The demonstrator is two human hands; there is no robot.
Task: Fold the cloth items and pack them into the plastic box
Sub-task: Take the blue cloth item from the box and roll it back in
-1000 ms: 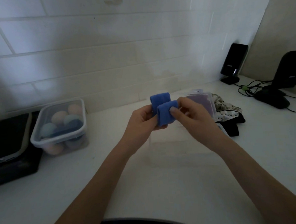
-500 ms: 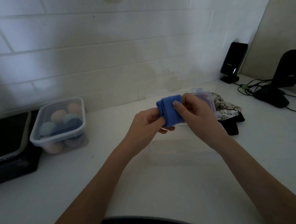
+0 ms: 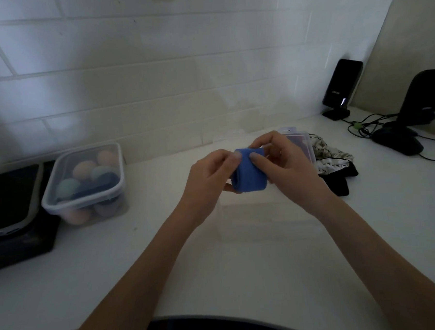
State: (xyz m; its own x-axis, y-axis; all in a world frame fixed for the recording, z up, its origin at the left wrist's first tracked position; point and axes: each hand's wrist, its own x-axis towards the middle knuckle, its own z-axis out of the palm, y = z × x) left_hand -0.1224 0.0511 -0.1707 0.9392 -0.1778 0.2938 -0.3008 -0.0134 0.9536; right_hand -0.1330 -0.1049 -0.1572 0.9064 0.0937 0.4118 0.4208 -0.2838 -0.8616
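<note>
- Hands meet at mid-frame above the counter (image 3: 242, 277). Left hand (image 3: 209, 180) and right hand (image 3: 284, 166) both grip one blue cloth (image 3: 248, 173), closed on it from opposite sides.
- Thumbs press on the front face of the cloth; the other fingers wrap behind. Judgement: this pinch keeps the compact fold from springing open.
- Blue cloth is a small thick bundle, held in the air and not touching the counter.
- Clear plastic box (image 3: 272, 212) sits directly under the hands, faint against the white surface. Judgement: the fold is made over it so the bundle can drop straight in.
- Patterned cloth pile (image 3: 332, 156) lies to the right, unfolded, beside a small clear case (image 3: 306, 145).
- Lidded container (image 3: 86, 181) of rounded pastel items stands well to the left.
</note>
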